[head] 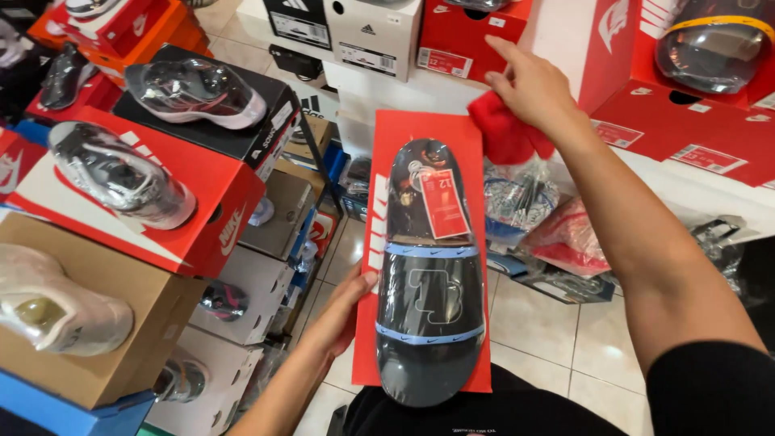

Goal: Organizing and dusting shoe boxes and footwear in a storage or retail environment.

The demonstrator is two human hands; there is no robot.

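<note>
Close in front of the person, a long flat red cardboard shoe box [379,242] stands nearly upright, and a dark grey plastic-wrapped slide sandal with pale blue bands [430,274] lies on its face, a red hang tag [443,203] near the toe end. The left hand [343,311] supports the box from its left edge, thumb over the front, its grip clamped on the cardboard, forearm rising from below. To the left, stacked red, brown and black shoe boxes [202,202] crowd in, each topped by a wrapped sneaker [121,173], leaving only a narrow gap between them and the held box. Pale floor tiles [557,339] show below on the right, with some open room there. Farther off, the right arm stretches up and across, and the right hand [529,85] presses a red cloth [504,133] against the white shelf surface [412,89]; fingers are bent down onto the cloth, closed over it. Beyond stand more red and white boxes [371,32] packed edge to edge.
</note>
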